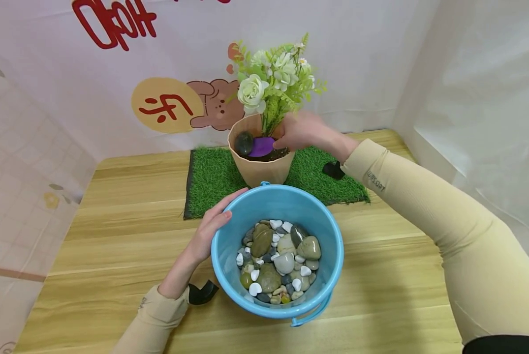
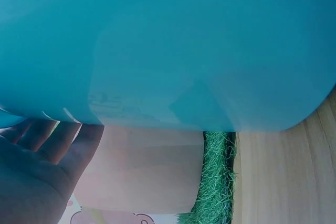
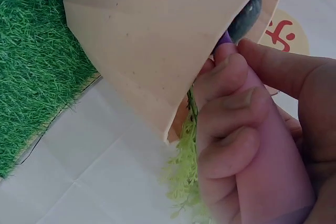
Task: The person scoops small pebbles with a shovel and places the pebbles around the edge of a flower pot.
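Note:
My right hand (image 1: pixel 301 130) grips the pink handle (image 3: pixel 270 166) of a small shovel over a peach-coloured flowerpot (image 1: pixel 262 172). The shovel's purple blade (image 1: pixel 262 146) lies at the dark soil inside, beside a smooth dark stone (image 1: pixel 244 142). White artificial flowers with green leaves (image 1: pixel 277 81) stand upright in the pot, just behind my fingers. My left hand (image 1: pixel 206 233) rests along the left side of a blue bucket (image 1: pixel 336 250), thumb at the rim and fingers stretched along the outer wall. Inside the bucket are many stones (image 1: pixel 284 263), white, grey and brown.
The pot stands on a strip of artificial grass (image 1: pixel 211 179) at the back of the wooden table (image 1: pixel 127 236). The bucket is in front of it, its handle (image 1: pixel 313 314) hanging towards me. A printed white backdrop (image 1: pixel 361 59) rises behind the table.

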Motion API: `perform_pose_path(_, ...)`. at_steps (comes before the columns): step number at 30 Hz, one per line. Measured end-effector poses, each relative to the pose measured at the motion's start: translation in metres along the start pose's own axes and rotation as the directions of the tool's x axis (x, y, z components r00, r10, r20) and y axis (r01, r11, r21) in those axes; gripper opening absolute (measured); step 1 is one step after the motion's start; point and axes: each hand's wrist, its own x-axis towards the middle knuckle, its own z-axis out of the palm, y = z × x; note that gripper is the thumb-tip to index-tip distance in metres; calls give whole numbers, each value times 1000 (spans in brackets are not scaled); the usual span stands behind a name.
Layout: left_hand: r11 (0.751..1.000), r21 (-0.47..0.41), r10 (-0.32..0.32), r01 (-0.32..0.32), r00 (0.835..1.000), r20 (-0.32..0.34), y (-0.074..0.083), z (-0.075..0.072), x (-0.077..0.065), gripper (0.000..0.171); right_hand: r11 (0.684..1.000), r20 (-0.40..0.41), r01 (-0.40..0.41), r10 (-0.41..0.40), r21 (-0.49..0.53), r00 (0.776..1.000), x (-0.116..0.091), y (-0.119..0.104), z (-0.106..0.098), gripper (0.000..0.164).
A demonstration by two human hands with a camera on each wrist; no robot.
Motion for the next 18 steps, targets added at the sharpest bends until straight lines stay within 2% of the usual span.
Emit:
perform_pose_path(9, 1000, 17, 3, -3, 1000, -9, -2, 1, 1, 62, 998, 45, -60, 60, -6, 997, 5, -5, -1, 47)
perform_pose_path(18, 1000, 10, 13, -13, 1000, -2, -3, 2, 1, 61, 987, 43, -76, 82, -140, 996, 2, -11, -6, 41)
